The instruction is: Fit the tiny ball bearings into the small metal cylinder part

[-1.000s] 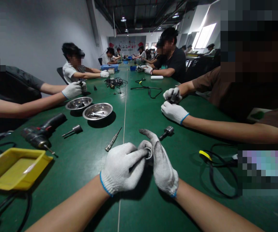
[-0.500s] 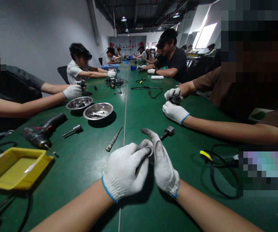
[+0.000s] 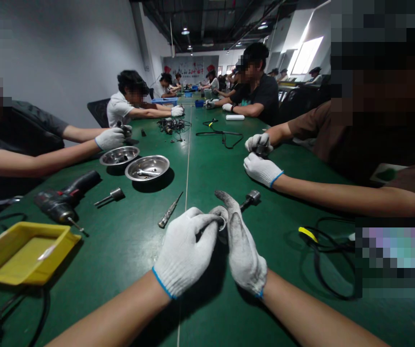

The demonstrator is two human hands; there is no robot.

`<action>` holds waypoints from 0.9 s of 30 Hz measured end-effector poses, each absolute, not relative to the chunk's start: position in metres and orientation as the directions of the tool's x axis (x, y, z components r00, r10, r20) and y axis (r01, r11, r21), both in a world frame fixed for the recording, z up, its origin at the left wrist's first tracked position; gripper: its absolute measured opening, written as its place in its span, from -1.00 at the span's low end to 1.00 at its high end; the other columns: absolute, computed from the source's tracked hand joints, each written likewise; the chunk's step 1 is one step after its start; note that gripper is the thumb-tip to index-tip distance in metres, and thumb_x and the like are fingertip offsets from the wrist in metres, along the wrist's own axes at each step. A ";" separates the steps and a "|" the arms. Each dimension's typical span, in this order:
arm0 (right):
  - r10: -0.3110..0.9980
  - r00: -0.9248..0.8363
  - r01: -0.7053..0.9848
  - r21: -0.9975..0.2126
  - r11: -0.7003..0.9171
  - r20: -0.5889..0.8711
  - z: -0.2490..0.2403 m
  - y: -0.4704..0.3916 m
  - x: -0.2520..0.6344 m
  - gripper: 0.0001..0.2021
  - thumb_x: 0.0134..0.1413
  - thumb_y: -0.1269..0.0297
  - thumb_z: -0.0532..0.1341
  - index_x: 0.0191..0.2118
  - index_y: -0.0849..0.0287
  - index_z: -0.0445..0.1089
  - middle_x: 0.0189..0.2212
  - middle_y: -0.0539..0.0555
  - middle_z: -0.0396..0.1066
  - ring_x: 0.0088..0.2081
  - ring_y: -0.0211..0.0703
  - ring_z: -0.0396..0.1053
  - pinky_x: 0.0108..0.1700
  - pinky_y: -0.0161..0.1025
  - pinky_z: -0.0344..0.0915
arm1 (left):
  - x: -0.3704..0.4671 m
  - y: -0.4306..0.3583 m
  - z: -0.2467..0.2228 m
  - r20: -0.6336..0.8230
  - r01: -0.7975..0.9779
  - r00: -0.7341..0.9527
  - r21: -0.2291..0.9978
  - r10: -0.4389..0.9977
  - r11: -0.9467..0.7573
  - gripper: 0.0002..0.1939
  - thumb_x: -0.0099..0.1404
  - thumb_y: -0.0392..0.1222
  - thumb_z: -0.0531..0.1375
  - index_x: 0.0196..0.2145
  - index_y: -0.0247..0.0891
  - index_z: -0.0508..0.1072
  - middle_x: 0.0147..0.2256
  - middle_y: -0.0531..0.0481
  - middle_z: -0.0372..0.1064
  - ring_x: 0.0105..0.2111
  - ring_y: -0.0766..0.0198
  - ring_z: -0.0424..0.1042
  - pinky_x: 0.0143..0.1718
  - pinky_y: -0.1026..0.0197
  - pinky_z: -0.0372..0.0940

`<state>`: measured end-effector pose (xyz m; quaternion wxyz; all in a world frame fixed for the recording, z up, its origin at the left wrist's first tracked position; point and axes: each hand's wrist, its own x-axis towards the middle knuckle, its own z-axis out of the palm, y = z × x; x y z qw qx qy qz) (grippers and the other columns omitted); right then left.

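My left hand [image 3: 189, 250], in a white knit glove, has thumb and fingers pinched around a small shiny ring [image 3: 222, 223]. Only the ring's edge shows. Close beside it, my right hand [image 3: 245, 250] is held upright, edge-on, fingers stretched out and palm facing the ring; grey smudges mark its glove. I cannot tell whether the palm touches the ring. Left of my hands lies a slim pointed screwdriver-like tool [image 3: 170, 210]. Just beyond my right fingers is a dark-shafted tool with a round metal head [image 3: 252, 196].
Left on the green table [image 3: 121, 250] are a yellow bin [image 3: 54, 265], a cordless drill [image 3: 58, 200], another round-headed tool [image 3: 111, 196] and two steel bowls [image 3: 130, 176]; one holds a wrench. A black cable [image 3: 317, 270] loops at right. Co-workers' gloved hands [image 3: 261, 168] work nearby.
My left hand has shifted slightly, its fingers rising a little with the ring. The right fingertips have tipped slightly to the right. The co-worker in white at far left leans further right.
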<state>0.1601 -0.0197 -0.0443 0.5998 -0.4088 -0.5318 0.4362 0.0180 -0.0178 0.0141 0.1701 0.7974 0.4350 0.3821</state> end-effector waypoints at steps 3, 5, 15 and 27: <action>0.954 0.050 -0.105 -0.948 0.299 0.295 -0.042 -0.022 0.158 -0.30 0.43 -0.31 0.02 0.45 0.03 0.19 0.08 0.21 0.50 0.16 0.11 0.46 0.27 0.04 0.39 | 0.015 -0.009 0.026 0.385 0.603 0.383 0.585 0.840 -0.543 -0.80 0.43 -0.27 0.26 -0.28 -0.17 0.71 -0.40 0.05 0.53 -0.38 0.25 0.54 -0.34 0.21 0.32; 0.954 0.022 -0.120 -0.946 0.300 0.300 -0.041 -0.023 0.157 -0.30 0.43 -0.30 0.03 0.45 0.03 0.20 0.10 0.21 0.50 0.22 0.11 0.43 0.32 0.05 0.35 | 0.012 -0.005 0.033 0.343 0.613 0.415 0.579 0.843 -0.538 -0.85 0.39 -0.26 0.31 -0.28 -0.15 0.72 -0.41 0.06 0.55 -0.38 0.23 0.56 -0.35 0.21 0.32; 0.952 0.022 -0.064 -0.949 0.307 0.307 -0.035 -0.023 0.154 -0.37 0.42 -0.22 0.12 0.40 0.02 0.23 0.12 0.20 0.50 0.22 0.09 0.44 0.22 0.00 0.44 | 0.009 -0.001 0.034 0.355 0.656 0.481 0.460 0.801 -0.598 -0.88 0.37 -0.29 0.28 -0.28 -0.22 0.65 -0.35 -0.01 0.57 -0.35 0.17 0.56 -0.31 0.19 0.40; 0.949 0.087 -0.067 -0.949 0.309 0.303 -0.015 -0.017 0.152 -0.58 0.28 -0.14 0.28 -0.41 0.11 0.41 -0.52 -0.05 0.22 -0.42 -0.18 0.24 -0.33 -0.22 0.33 | 0.012 -0.007 0.021 0.580 0.382 0.208 0.693 0.788 -0.611 -0.90 0.41 -0.31 0.26 -0.25 -0.23 0.60 -0.34 0.02 0.52 -0.35 0.28 0.52 -0.23 0.23 0.48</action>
